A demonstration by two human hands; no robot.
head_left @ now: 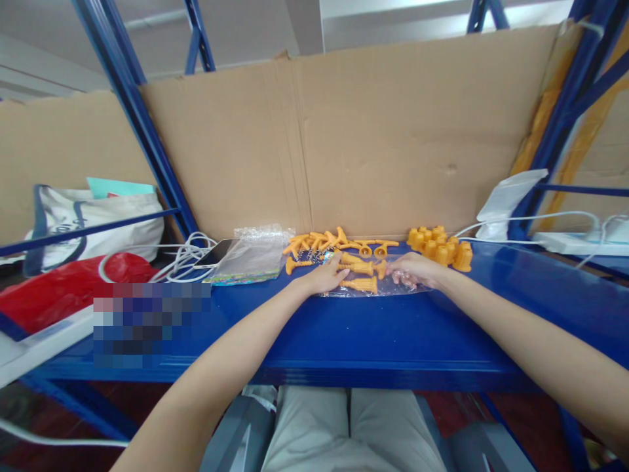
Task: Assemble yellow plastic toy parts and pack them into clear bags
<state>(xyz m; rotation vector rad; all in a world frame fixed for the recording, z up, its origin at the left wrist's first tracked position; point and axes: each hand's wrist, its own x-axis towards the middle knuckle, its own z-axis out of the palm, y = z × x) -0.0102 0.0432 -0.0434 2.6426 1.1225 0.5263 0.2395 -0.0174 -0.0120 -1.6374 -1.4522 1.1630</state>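
A person's two arms are bare along all of their visible length, from the left hand (324, 278) and the right hand (413, 269) back to the picture's lower edge. Below them are light grey-beige trousers (354, 426) of smooth, plain fabric, with a dark line dividing the two legs.

Brown cardboard (393, 144) backs the blue metal shelf (373, 334). Blue rack uprights (128, 98) rise left and right under a pale grey ceiling (246, 26), over a dark reddish floor (59, 419).
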